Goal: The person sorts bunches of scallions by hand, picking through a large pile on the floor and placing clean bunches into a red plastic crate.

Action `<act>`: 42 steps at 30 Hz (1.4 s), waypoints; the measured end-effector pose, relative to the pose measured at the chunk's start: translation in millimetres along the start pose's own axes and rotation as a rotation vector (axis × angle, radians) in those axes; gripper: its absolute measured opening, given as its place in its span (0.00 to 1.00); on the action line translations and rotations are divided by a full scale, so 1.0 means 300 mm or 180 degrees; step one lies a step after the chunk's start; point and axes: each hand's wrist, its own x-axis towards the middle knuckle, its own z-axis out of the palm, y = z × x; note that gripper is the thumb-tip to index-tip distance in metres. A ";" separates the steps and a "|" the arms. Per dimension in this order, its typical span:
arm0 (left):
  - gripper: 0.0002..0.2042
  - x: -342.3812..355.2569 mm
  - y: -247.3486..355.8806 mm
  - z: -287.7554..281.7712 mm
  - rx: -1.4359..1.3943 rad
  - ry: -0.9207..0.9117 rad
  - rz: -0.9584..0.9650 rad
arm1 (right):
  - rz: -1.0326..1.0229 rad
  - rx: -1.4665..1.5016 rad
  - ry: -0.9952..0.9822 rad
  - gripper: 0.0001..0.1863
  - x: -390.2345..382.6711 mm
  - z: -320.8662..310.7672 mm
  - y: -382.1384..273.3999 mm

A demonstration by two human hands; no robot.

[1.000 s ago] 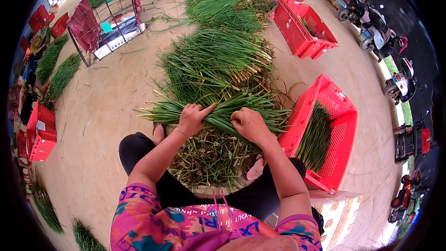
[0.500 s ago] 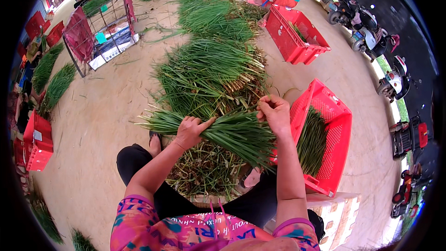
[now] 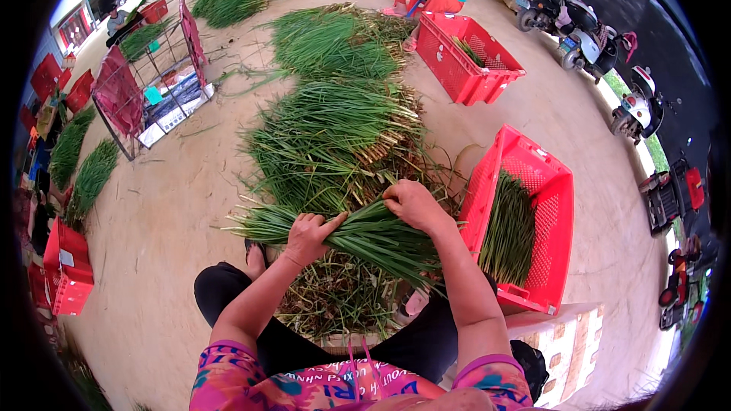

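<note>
Your L hand has its grip closed round the green bundle, left of the red crate; R hand curled at its far edge, can't tell if holding leaves; prob. light, soft, easily bruised; best held mid-length
</note>
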 end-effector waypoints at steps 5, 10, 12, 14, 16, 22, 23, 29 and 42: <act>0.29 -0.001 0.010 -0.005 -0.0083 0.0070 0.0007 | -0.0070 -0.0097 0.0459 0.08 -0.014 0.025 -0.022; 0.29 0.006 0.006 -0.015 -0.0041 0.0141 0.0004 | 0.0353 0.0114 0.1261 0.07 0.003 0.006 -0.032; 0.29 0.010 -0.010 -0.014 -0.0001 0.0240 -0.0020 | 0.0523 0.1445 0.1497 0.06 -0.006 -0.045 0.017; 0.30 -0.009 -0.049 -0.019 0.0056 0.0250 -0.0130 | 0.1245 0.2694 0.1284 0.07 -0.041 -0.171 -0.009; 0.32 -0.001 -0.045 -0.067 -0.0162 0.0372 -0.0294 | 0.1211 0.4003 0.1434 0.11 -0.103 -0.244 0.033; 0.29 -0.016 -0.110 -0.071 0.0102 0.0592 -0.0460 | 0.1591 0.1307 0.1376 0.15 -0.162 -0.213 0.139; 0.29 -0.022 -0.118 -0.070 0.0147 0.0653 -0.0462 | 0.1371 0.0248 0.1286 0.16 -0.188 -0.182 0.200; 0.29 -0.032 -0.122 -0.072 0.0115 0.0730 -0.0432 | 0.1272 0.1354 0.1433 0.12 -0.162 -0.251 0.147; 0.28 -0.031 -0.078 -0.065 -0.0008 0.0468 -0.0240 | 0.0302 0.0036 0.0171 0.12 -0.087 -0.120 0.127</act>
